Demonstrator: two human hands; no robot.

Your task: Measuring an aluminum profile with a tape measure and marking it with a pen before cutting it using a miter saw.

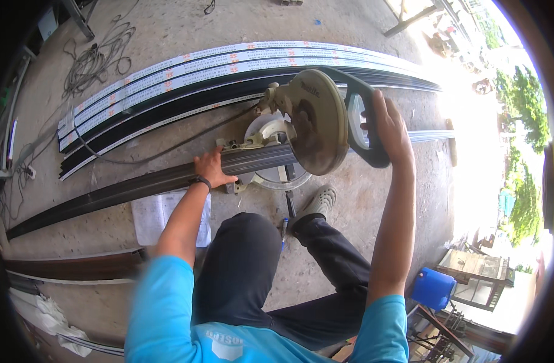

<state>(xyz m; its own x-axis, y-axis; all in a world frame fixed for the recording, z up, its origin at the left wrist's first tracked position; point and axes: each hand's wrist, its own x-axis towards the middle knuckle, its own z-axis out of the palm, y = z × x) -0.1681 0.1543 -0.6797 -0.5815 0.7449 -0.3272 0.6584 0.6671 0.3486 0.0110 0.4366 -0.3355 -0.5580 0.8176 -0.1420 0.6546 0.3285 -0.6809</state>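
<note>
My right hand [393, 126] is closed round the dark D-shaped handle [370, 136] of a miter saw [316, 121]. The saw's round, worn guard hides most of the blade. Across the saw's base lies a bundle of long dark metal profiles [137, 181], running out to the far left and emerging beyond the guard on the right. Left of the blade, my left hand [211, 168] grips the profiles, its fingers over the far side by the fence and its thumb on the near side. The guard covers the spot where blade and profiles would meet.
Behind the saw lie several long profiles with white printed film [228, 69]. A power cord [168, 151] trails left from the saw. An open notebook [162, 218] and a blue marker [284, 230] are on the floor near my knees. A blue container [434, 289] stands at lower right.
</note>
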